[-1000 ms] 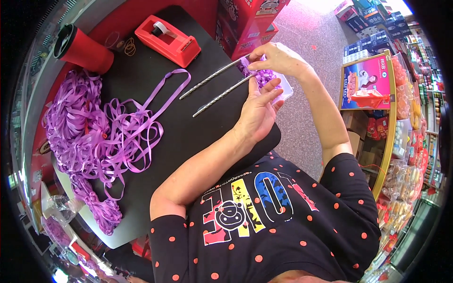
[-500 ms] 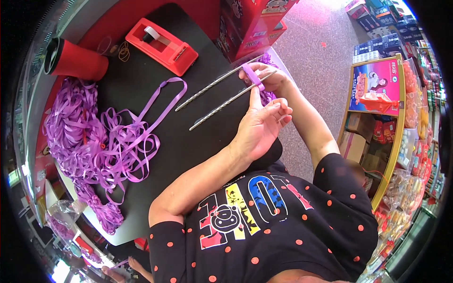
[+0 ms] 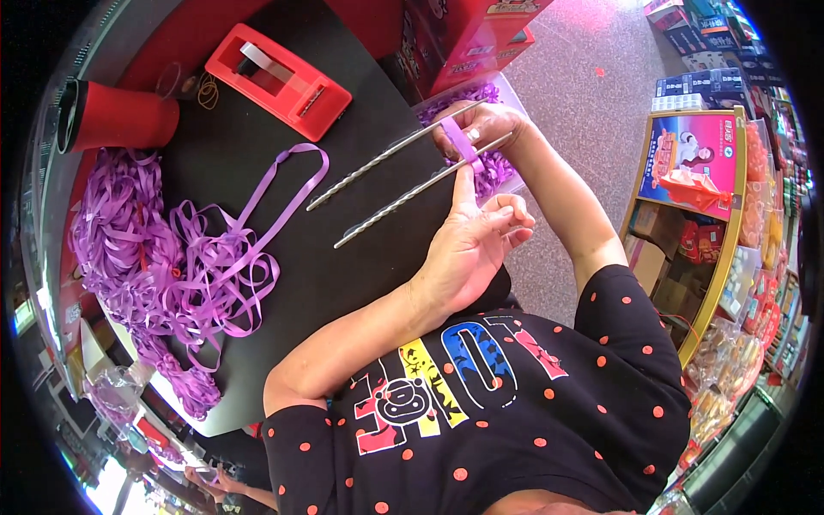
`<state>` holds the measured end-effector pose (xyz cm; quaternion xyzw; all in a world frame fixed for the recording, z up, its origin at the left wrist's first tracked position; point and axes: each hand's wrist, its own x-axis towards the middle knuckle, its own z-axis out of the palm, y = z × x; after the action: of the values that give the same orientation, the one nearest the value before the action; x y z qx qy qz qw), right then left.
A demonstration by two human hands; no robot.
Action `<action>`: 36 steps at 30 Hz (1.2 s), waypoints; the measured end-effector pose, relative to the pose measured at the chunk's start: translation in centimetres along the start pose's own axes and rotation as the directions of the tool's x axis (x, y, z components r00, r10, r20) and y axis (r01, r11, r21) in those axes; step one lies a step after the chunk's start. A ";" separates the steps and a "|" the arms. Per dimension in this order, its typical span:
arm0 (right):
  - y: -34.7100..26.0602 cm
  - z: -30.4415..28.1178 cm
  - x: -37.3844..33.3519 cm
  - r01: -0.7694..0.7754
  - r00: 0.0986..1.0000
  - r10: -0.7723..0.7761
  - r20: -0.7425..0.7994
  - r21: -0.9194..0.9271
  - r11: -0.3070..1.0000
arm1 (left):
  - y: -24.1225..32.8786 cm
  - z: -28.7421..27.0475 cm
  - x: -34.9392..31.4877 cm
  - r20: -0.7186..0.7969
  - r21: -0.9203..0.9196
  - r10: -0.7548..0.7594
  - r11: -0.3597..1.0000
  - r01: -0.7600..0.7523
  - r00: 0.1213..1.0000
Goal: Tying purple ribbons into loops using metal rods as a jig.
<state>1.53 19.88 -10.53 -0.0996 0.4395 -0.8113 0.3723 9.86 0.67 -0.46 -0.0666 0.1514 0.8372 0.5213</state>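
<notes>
Two slim metal rods (image 3: pixel 399 206), twisted toward their lower-left ends, lie side by side above the black tabletop. Purple ribbon (image 3: pixel 459 142) passes across both near their upper-right ends. My left hand (image 3: pixel 472 245) is on the near side, its index finger stretched up to touch the ribbon at the nearer rod. Its thumb and other fingers are loosely bent with nothing in them. My right hand (image 3: pixel 491 124) is curled beside the rods' upper-right ends, closed on the ribbon; some of its fingertips are hidden. Beneath it, a pale bin (image 3: pixel 515 99) holds more purple ribbon.
A large tangle of purple ribbon (image 3: pixel 129 240) covers the table's left side. Behind it stand a red cup (image 3: pixel 129 118) and a red tape dispenser (image 3: pixel 322 103). Red boxes (image 3: pixel 463 43) rise at the back. Stocked shelves (image 3: pixel 687 257) line the right; another person's hands (image 3: pixel 219 485) show lower left.
The view has shifted, so the table things appear farther left. My right hand has turned and curled more, and more of the bin shows. My left index finger stays at the ribbon.
</notes>
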 end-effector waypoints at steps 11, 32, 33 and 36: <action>1.6 -0.8 -0.4 0.097 0.995 -0.097 -0.006 0.113 0.989 | 0.0 0.2 -0.1 -0.010 0.033 -0.005 0.999 0.005 1.000; -4.8 2.4 -1.3 -0.233 0.971 0.212 -0.114 -0.221 0.947 | -0.1 0.2 0.0 -0.028 0.026 0.014 1.000 -0.013 1.000; -5.1 2.6 -1.4 -0.294 0.950 0.259 -0.174 -0.222 0.930 | -0.2 0.2 0.0 -0.028 0.035 0.015 0.999 -0.014 1.000; -6.1 3.1 -1.9 -0.374 0.915 0.314 -0.254 -0.242 0.895 | -0.3 0.3 0.0 -0.037 0.056 0.017 0.998 -0.015 0.999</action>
<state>1.23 21.30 -3.58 0.0132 0.5990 -0.6662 0.4441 10.13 0.88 -0.25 -0.0662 0.1850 0.8354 0.5133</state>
